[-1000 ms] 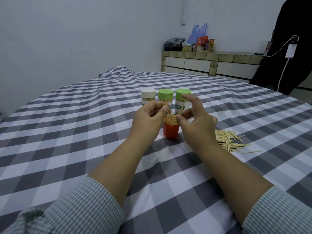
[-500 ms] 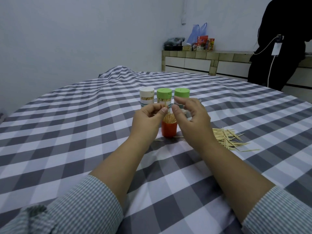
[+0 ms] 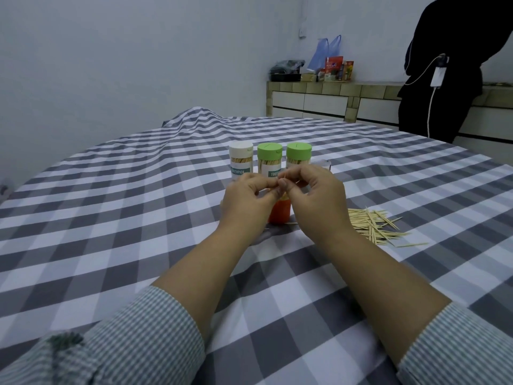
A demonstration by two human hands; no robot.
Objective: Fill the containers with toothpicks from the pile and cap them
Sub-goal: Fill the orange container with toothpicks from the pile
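An orange container [image 3: 280, 213] stands on the checked tablecloth, its mouth hidden behind my hands. My left hand [image 3: 247, 202] and my right hand [image 3: 316, 195] meet just above it, fingertips together, pinching a few toothpicks [image 3: 296, 182] between them. A loose pile of toothpicks [image 3: 372, 225] lies to the right of my right wrist. Behind my hands stand three capped containers full of toothpicks: one with a white cap [image 3: 241, 159] and two with green caps [image 3: 269, 161] [image 3: 299, 157].
The checked cloth [image 3: 138, 218] covers the whole table and bunches up at the far edge. A clear plastic piece [image 3: 323, 163] sits right of the green containers. A person in black [image 3: 455, 68] stands at the back right by a tiled counter [image 3: 333, 95] with bags.
My hands have closed in over the orange container, so its toothpick-filled mouth is now hidden. The person at the back right has shifted left.
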